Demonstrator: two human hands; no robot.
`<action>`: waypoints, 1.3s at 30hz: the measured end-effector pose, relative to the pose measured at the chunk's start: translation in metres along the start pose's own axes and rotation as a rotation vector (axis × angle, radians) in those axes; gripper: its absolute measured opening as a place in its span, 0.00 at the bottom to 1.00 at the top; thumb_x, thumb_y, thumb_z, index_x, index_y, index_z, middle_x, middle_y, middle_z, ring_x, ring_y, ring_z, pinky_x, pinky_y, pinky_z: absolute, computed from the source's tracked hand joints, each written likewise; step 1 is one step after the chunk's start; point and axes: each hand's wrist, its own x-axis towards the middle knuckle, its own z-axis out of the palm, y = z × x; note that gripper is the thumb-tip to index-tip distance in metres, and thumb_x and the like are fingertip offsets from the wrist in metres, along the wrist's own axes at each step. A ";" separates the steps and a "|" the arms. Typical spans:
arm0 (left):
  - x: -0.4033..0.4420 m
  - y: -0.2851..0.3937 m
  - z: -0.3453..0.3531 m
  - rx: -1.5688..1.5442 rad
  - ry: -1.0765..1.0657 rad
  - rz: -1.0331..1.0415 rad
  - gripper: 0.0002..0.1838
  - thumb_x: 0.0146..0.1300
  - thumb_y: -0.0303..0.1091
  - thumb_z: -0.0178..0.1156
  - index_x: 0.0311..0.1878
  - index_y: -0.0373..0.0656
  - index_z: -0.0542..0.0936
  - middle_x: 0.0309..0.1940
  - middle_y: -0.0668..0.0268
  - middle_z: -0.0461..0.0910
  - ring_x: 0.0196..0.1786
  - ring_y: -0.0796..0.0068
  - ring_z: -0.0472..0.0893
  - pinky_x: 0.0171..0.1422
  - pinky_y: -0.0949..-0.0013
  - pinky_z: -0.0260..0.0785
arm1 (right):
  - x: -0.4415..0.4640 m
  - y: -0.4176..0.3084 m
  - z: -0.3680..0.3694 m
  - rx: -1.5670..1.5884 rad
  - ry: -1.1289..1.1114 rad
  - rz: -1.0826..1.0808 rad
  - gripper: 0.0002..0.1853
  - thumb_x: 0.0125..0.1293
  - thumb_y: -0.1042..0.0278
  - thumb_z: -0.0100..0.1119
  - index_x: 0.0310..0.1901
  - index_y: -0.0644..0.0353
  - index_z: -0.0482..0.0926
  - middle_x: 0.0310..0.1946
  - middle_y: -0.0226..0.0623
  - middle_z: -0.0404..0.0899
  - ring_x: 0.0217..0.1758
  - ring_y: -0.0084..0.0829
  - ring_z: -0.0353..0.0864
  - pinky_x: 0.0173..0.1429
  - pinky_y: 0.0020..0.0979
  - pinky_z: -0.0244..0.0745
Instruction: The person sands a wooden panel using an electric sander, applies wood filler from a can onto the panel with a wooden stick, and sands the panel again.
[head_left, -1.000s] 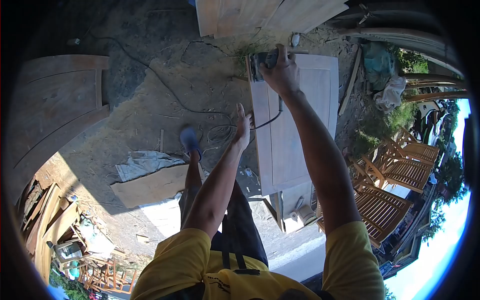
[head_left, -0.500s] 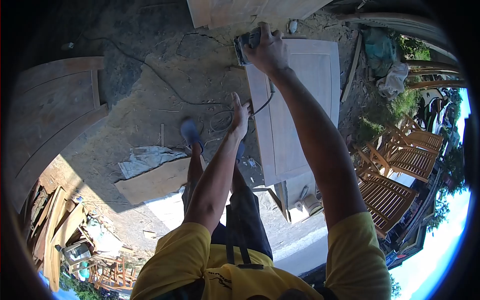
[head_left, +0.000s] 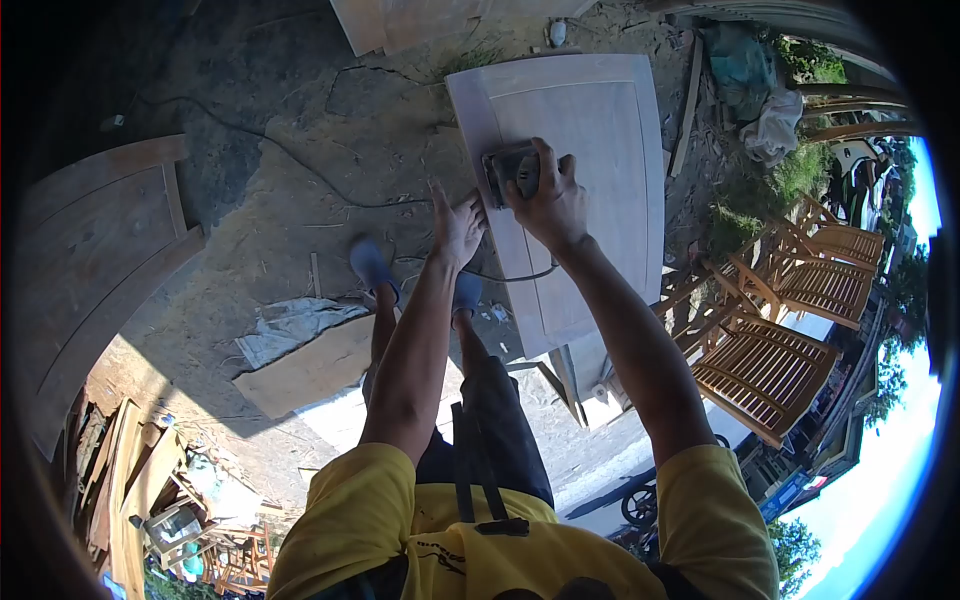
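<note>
A pale wooden panel (head_left: pixel 590 130) with a framed edge lies in front of me. On its left part rests a dark power sander (head_left: pixel 512 172), and my right hand (head_left: pixel 553 208) is wrapped round it from the right. A cable (head_left: pixel 510 279) loops from the tool over the panel toward the ground on the left. Beside the panel's left edge is my left hand (head_left: pixel 459 228), fingers spread and holding nothing; its fingertips are close to the edge, and whether they touch it I cannot tell.
Another wooden panel (head_left: pixel 100 230) lies at the left, and one more (head_left: pixel 420 22) at the top. Slatted wooden chairs (head_left: pixel 765 375) stand at the right. Scrap wood (head_left: pixel 130 480) is piled at the lower left. Cardboard (head_left: pixel 300 375) lies near my feet.
The sander and my right hand have moved from the panel's far left corner down toward me along its left side. My left hand has shifted slightly left; the view has shifted too.
</note>
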 end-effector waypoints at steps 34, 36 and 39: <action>0.041 0.002 0.002 0.746 0.223 0.388 0.19 0.76 0.38 0.71 0.57 0.32 0.82 0.49 0.59 0.89 0.52 0.73 0.85 0.60 0.64 0.77 | 0.026 0.089 -0.051 -0.018 -0.084 0.259 0.42 0.64 0.50 0.74 0.78 0.40 0.64 0.55 0.60 0.76 0.48 0.66 0.88 0.52 0.59 0.86; 0.046 0.001 -0.008 0.858 0.255 0.373 0.18 0.76 0.38 0.71 0.56 0.32 0.82 0.50 0.59 0.89 0.52 0.73 0.85 0.59 0.64 0.77 | 0.054 0.091 -0.044 -0.025 0.004 0.190 0.42 0.64 0.50 0.74 0.78 0.40 0.64 0.55 0.60 0.76 0.45 0.66 0.88 0.50 0.60 0.87; 0.025 0.013 0.017 0.830 0.252 0.312 0.22 0.76 0.42 0.71 0.61 0.33 0.81 0.51 0.63 0.87 0.55 0.75 0.82 0.64 0.65 0.73 | 0.069 0.081 -0.043 -0.024 0.019 0.174 0.42 0.64 0.50 0.74 0.78 0.40 0.64 0.55 0.60 0.76 0.45 0.66 0.88 0.50 0.59 0.87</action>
